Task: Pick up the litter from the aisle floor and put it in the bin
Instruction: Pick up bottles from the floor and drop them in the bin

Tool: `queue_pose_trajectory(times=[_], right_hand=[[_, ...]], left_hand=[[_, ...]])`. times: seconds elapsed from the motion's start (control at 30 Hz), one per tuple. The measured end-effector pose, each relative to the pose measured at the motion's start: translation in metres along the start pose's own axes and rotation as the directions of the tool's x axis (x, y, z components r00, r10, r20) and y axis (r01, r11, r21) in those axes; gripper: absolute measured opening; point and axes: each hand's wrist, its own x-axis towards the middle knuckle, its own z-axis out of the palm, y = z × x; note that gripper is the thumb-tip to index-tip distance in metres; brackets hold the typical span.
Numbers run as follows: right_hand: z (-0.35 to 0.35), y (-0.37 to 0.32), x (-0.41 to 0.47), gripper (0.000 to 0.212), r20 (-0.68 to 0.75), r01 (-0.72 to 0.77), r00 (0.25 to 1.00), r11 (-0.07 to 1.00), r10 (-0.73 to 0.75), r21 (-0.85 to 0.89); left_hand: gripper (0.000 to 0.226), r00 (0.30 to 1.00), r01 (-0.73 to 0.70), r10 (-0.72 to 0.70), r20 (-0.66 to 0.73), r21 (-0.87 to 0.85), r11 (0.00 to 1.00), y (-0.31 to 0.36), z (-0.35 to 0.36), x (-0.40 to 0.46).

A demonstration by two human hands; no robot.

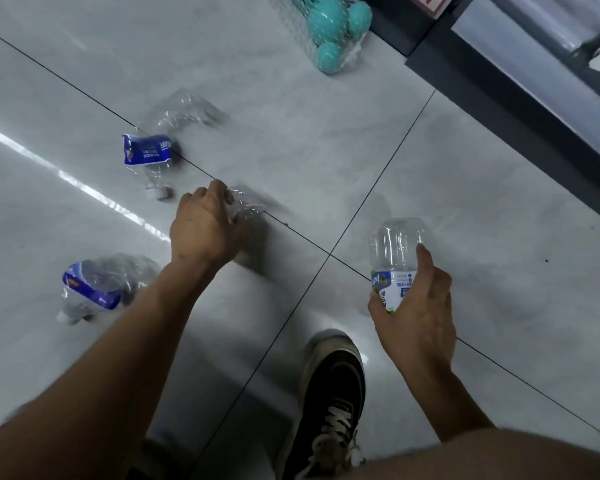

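Both hands are engaged with litter. Left hand point(205, 226) reaches low over the tiled floor point(326, 140), fingers curled onto a crumpled clear plastic wrapper point(246, 207) that lies on the tile joint; the grip is partly hidden by the back of the hand, but the fingers appear closed on the plastic. Right hand point(414, 306) holds a clear plastic bottle point(395, 258) with a green-and-white label, base pointing away from the person, thumb and fingers wrapped round the labelled section, forefinger extended along the clear wall.

Positions below are given relative to the left hand.

Dark shelf base point(513, 98) runs diagonally, well beyond and to the right. Black shoe point(329, 407) with white laces stands nearer the person, to the right. Net bag of teal balls point(329, 29) rests on the floor far beyond, against the shelf base. First crushed bottle with blue label point(153, 147) lies just beyond and to the left, its white cap near the hand. Second crushed bottle with blue label point(97, 285) lies nearer the person, to the left, beside the left forearm. Both remain on the floor, untouched.

Bin: not in view.
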Motion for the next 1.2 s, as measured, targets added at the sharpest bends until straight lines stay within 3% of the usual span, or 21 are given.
queue_pose_trajectory(times=[0.23, 0.37, 0.5, 0.7, 0.9, 1.2], right_hand=[[-0.111, -0.048, -0.031, 0.092, 0.000, 0.164, 0.986, 0.984, -0.164, -0.070], [-0.199, -0.085, -0.062, 0.093, 0.043, 0.186, 0.982, 0.979, -0.183, -0.087], [-0.303, -0.124, -0.102, 0.090, 0.034, 0.176, 0.984, 0.981, -0.174, -0.080], [-0.467, -0.167, -0.169, 0.083, 0.066, 0.170, 0.983, 0.985, -0.170, 0.001], [-0.614, -0.197, -0.225, 0.076, 0.043, 0.183, 0.982, 0.982, -0.185, 0.055], [-0.729, -0.205, -0.255, 0.074, -0.069, 0.140, 0.989, 0.986, -0.134, 0.086]], left_hand=[[0.046, 0.999, -0.041, 0.041, -0.007, -0.048, 0.998, 0.021, -0.106, -0.067], [0.053, 0.999, -0.028, 0.028, -0.016, -0.006, 1.000, 0.047, -0.197, -0.116], [0.045, 0.999, -0.051, 0.051, -0.010, 0.006, 0.999, 0.089, -0.302, -0.167], [0.040, 0.988, -0.156, 0.156, 0.004, 0.053, 0.986, 0.186, -0.465, -0.244], [0.042, 0.933, -0.360, 0.358, 0.044, 0.131, 0.924, 0.290, -0.594, -0.313], [0.046, 0.824, -0.562, 0.562, 0.070, 0.219, 0.798, 0.372, -0.672, -0.361]])
